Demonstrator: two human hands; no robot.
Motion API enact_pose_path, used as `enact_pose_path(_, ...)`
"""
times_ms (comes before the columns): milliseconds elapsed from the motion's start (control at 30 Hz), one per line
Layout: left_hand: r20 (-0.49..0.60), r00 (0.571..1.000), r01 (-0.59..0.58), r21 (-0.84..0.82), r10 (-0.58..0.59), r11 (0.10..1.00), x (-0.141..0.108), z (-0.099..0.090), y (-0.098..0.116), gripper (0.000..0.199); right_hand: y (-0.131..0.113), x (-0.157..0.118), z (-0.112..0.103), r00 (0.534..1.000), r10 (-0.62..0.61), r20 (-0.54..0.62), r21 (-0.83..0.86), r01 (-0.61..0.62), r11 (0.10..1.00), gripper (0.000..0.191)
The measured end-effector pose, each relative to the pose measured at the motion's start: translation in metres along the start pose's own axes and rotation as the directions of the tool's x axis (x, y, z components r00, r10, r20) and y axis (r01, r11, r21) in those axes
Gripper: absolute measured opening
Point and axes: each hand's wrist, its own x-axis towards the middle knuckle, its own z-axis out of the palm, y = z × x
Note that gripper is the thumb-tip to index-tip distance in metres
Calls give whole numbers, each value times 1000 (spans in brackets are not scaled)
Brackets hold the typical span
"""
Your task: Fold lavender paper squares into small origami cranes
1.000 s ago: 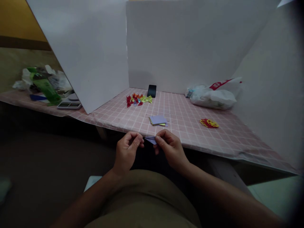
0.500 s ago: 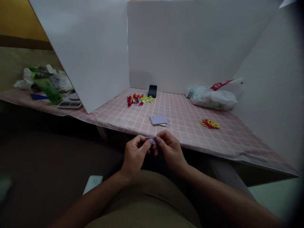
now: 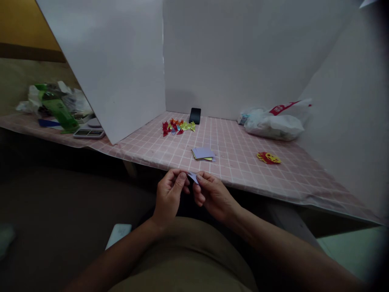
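Observation:
A small piece of folded lilac paper (image 3: 193, 177) is held between my two hands, just in front of the table's near edge. My right hand (image 3: 212, 190) pinches its right end between thumb and fingers. The thumb and forefinger of my left hand (image 3: 172, 190) close on its left tip, which they partly hide. Just beyond my hands lies a stack of paper squares (image 3: 203, 153), lilac on top with yellow showing beneath. Farther back sits a cluster of small folded paper figures (image 3: 178, 127) in red, orange, yellow and blue.
A black phone (image 3: 195, 116) leans near the back panel. Right of the stack lie red and yellow cut-out shapes (image 3: 268, 158); behind them is a white plastic bag (image 3: 273, 123). White panels (image 3: 121, 69) surround the table. At left are a green bottle (image 3: 59, 111) and a scale (image 3: 89, 133).
My hands have moved slightly apart. The lilac paper has turned and now shows a narrow pointed shape slanting down to the right.

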Motion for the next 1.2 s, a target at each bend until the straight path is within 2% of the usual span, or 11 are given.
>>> enact_pose_path(167, 114, 990, 83, 2, -83, 997, 0, 3, 1, 17, 5, -1, -2, 993, -122, 6, -109, 121, 987, 31)
enact_pose_path(367, 59, 996, 63, 65, -67, 996, 0, 2, 4, 16, 6, -4, -3, 968, -251, 18, -350, 241, 905, 28)
enact_pose_path(533, 53, 996, 67, 60, -70, 996, 0, 0, 2, 24, 5, -5, -3, 958, -274, 90, -442, 285, 851, 28)
enact_pose_path(733, 41, 998, 53, 33, -55, 998, 3, -2, -3, 24, 5, -4, -1, 968, -225, 110, -405, 251, 879, 27)
enact_pose_path(833, 28, 998, 55, 34, -56, 998, 4, -4, -7, 26, 5, -4, -1, 964, -235, 124, -430, 265, 863, 25)
enact_pose_path(933, 26, 998, 65, 5, -65, 998, 4, -5, -12, 24, 4, -5, -4, 952, -280, 125, -519, 303, 799, 19)
enact_pose_path(1067, 27, 996, 88, -23, -87, 996, 4, -5, -16, 25, 4, -6, -7, 911, -391, 128, -687, 366, 628, 13)
enact_pose_path(1133, 18, 996, 83, -46, -82, 996, 4, -4, -17, 25, 3, -6, -7, 905, -406, 127, -703, 371, 606, 12)
enact_pose_path(1200, 4, 998, 65, -66, -65, 996, 5, -4, -19, 24, 2, -6, -6, 917, -380, 119, -686, 352, 637, 12)
